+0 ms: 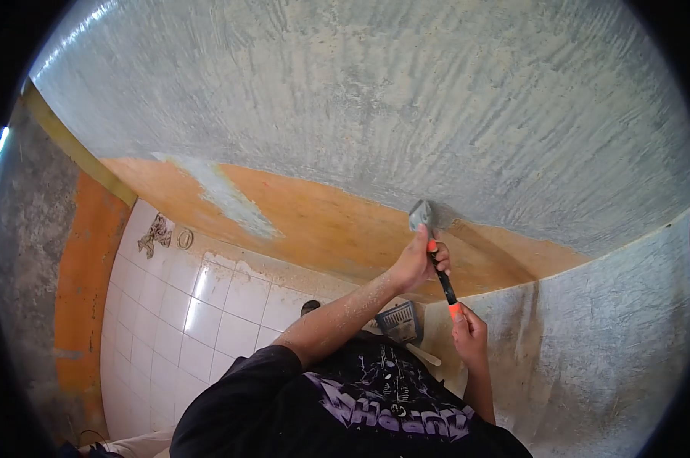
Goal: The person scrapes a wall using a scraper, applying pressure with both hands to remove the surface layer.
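Observation:
My left hand (416, 263) grips the upper part of a scraper's orange and black handle (442, 284), just below its grey head (421, 214). The head presses against the wall where the orange paint (322, 221) meets the scraped grey plaster (375, 99). Lower down, my right hand (471, 333) closes on the orange end of the same handle. Both arms reach up from my black printed T-shirt (360, 404), and the left forearm is dusted white.
White tiles (207, 305) cover the lower wall at left, with a broken patch (156, 233) and a round fitting (184, 238). A blue-grey plastic basket (400, 321) and a wooden stick (425, 355) lie below my hands. A yellowish strip (78, 149) runs along the left corner.

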`<state>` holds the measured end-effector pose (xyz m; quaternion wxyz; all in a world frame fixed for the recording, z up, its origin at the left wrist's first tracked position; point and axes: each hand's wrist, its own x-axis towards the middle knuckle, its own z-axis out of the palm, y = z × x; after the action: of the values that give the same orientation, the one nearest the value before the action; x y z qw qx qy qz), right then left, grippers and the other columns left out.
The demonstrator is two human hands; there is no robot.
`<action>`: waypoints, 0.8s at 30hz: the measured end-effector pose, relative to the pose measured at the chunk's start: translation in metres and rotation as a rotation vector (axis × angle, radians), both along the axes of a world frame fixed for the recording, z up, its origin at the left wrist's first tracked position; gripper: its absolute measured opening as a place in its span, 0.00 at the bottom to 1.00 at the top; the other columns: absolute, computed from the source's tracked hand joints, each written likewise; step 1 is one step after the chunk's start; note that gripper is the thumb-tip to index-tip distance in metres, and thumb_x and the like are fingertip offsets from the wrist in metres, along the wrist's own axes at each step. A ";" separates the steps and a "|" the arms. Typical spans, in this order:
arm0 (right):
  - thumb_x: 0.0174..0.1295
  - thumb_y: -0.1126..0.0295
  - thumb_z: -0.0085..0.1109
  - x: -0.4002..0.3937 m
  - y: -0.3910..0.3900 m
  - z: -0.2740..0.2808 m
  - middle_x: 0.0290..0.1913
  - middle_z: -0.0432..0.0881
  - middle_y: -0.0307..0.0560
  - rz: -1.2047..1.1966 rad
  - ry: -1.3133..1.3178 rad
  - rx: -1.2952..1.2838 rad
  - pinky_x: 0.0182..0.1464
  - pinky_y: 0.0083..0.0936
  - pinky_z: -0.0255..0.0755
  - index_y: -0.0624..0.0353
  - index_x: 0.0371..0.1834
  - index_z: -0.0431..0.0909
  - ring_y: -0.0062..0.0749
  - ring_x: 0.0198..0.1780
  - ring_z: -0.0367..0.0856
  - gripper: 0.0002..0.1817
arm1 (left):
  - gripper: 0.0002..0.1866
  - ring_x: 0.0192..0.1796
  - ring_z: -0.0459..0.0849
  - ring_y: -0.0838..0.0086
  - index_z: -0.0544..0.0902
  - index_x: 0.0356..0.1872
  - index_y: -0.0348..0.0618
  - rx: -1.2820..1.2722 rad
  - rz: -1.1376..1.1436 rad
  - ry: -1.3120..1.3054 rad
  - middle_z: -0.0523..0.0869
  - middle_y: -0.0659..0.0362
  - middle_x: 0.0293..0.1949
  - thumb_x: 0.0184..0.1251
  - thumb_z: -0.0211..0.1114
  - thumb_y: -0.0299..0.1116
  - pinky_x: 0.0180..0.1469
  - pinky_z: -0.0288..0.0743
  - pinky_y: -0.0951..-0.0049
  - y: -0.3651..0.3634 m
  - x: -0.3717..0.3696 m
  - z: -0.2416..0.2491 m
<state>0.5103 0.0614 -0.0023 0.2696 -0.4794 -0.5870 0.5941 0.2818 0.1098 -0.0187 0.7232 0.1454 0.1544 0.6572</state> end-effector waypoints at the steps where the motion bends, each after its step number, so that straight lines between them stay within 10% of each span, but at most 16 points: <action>1: 0.74 0.62 0.55 -0.003 0.001 -0.001 0.26 0.66 0.26 0.010 -0.006 0.018 0.26 0.14 0.55 0.64 0.61 0.78 0.10 0.25 0.61 0.20 | 0.28 0.31 0.68 0.71 0.63 0.43 0.52 0.028 0.007 0.004 0.65 0.62 0.28 0.75 0.36 0.68 0.44 0.72 0.59 0.001 -0.004 -0.004; 24: 0.74 0.61 0.54 -0.004 0.001 -0.018 0.23 0.65 0.26 0.038 -0.064 0.233 0.24 0.13 0.56 0.67 0.64 0.75 0.08 0.22 0.61 0.22 | 0.29 0.32 0.69 0.69 0.63 0.46 0.52 0.077 -0.006 0.044 0.66 0.61 0.29 0.73 0.35 0.69 0.46 0.73 0.58 -0.001 -0.011 -0.008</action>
<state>0.5061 0.0625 -0.0203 0.2930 -0.4524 -0.6693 0.5114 0.2710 0.1089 -0.0266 0.7153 0.1880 0.1444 0.6574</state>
